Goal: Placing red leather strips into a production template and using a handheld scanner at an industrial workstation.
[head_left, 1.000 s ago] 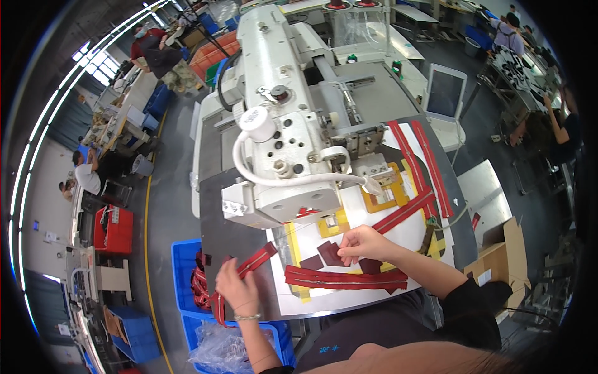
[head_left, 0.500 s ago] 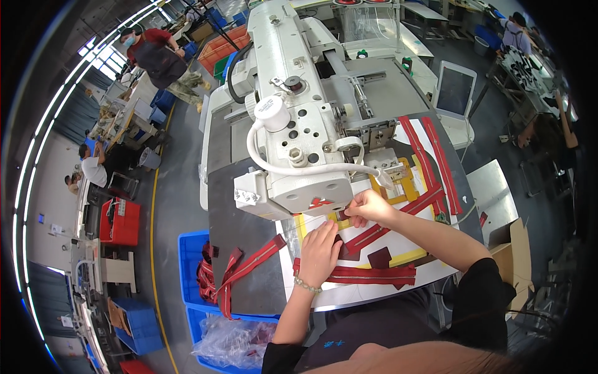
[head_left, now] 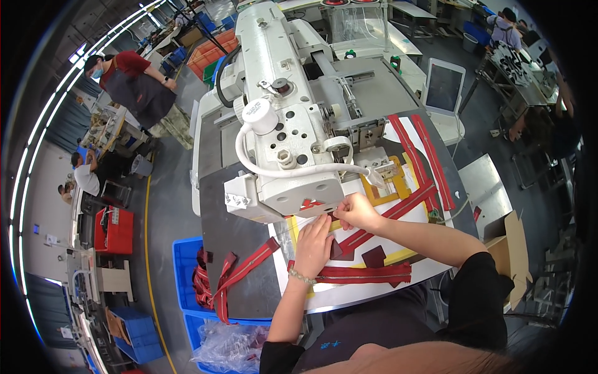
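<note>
My left hand (head_left: 313, 246) lies flat with fingers stretched out on the white and yellow sewing template (head_left: 392, 257), its fingertips near the head of the white sewing machine (head_left: 308, 177). Beside it, my right hand (head_left: 357, 213) pinches a small dark red patch (head_left: 332, 216), partly hidden under the machine head. A red zipper strip (head_left: 408, 201) runs diagonally under my right wrist. Nearer to me, another red zipper (head_left: 367, 274) lies crosswise, with a loose dark red patch (head_left: 375, 256) just beyond it.
More red zippers (head_left: 434, 162) lie at the table's right; one (head_left: 249, 265) lies at the left, hanging toward a blue bin (head_left: 187, 274). A lower bin holds clear plastic (head_left: 230, 346). A cardboard box (head_left: 514, 249) and a screen (head_left: 443, 90) are at right. A person (head_left: 134, 93) stands far left.
My hands have shifted slightly, with the right fingers still at the patch by the machine head. The whole view has moved a little. The person at far left has come nearer.
</note>
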Tool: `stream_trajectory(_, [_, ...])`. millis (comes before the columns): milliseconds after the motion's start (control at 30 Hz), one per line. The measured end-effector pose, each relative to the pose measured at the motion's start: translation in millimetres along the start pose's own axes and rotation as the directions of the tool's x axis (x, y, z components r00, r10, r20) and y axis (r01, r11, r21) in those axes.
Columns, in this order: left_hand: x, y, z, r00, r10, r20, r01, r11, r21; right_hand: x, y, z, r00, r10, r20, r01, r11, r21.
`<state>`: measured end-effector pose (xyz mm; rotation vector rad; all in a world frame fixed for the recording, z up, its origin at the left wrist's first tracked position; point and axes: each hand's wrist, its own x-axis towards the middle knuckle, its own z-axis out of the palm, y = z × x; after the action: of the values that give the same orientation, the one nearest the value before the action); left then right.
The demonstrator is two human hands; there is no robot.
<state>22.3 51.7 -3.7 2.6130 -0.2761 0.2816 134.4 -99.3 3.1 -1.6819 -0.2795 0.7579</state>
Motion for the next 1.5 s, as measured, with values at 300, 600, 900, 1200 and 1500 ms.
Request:
stream_trajectory(300, [6.5, 2.9, 12.0, 0.998, 0.032, -0.062, -0.021, 0.985, 0.173, 1.4, -4.3, -3.6, 0.994, -0.112, 0.01, 0.111, 0.976, -0.185])
stream_trajectory(600, [7.3, 3.7, 17.2, 0.998, 0.022, -0.059, -0.002, 0.945, 0.327, -0.3, 10.0, -26.7, 0.914, -0.344, 0.214, 0.405, 0.787, -0.465])
stream_trajectory(900, [0.6, -20.3, -8.9, 0.988, 0.068, 0.142, -0.082, 0.992, 0.094, -4.4, 27.3, -52.7, 0.488, -0.715, 0.502, 0.788, 0.113, -0.605])
stream_trajectory(1200, [-10.3, -29.0, -34.8, 0.989, 0.1, 0.106, -0.101, 0.995, 0.001, -3.0, 29.7, -54.0, 0.562, -0.649, 0.513, 0.76, 0.16, -0.63])
stream_trajectory(1500, [-25.2, -32.8, -46.8, 0.998, 0.028, 0.056, -0.029, 0.999, 0.024, -2.4, 24.6, -57.1, 0.599, -0.609, 0.52, 0.752, 0.205, -0.626])
